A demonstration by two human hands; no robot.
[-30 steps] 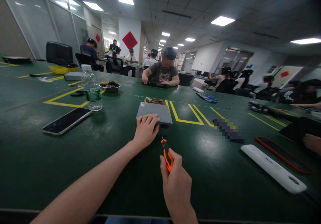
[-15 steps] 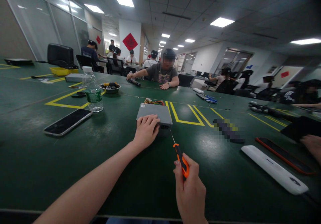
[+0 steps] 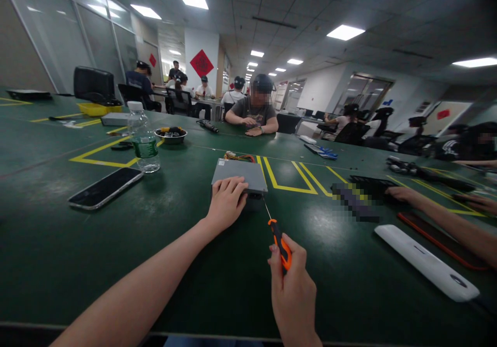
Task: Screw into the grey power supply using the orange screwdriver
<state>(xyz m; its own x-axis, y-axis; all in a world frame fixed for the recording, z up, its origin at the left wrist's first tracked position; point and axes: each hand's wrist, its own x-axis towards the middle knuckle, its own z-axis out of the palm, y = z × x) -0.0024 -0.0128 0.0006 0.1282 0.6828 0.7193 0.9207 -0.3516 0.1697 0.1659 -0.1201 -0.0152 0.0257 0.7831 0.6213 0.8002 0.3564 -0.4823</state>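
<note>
a metal box [image 3: 243,173] is set flat on the desk [image 3: 217,285], its casing apparently closed; no detached part is seen beside it, and how much has been loosened cannot be told. a screwdriver [image 3: 275,233] is gripped in the right hand [image 3: 294,279] and aimed at the box's near right corner. the near edge is covered by the left hand [image 3: 228,201]; whether it is pinched or only pressed cannot be told. smooth grey sheet is shown, with thin coloured wires [image 3: 238,157] bunched behind; the slim shaft is set in a rounded orange-and-black handle.
</note>
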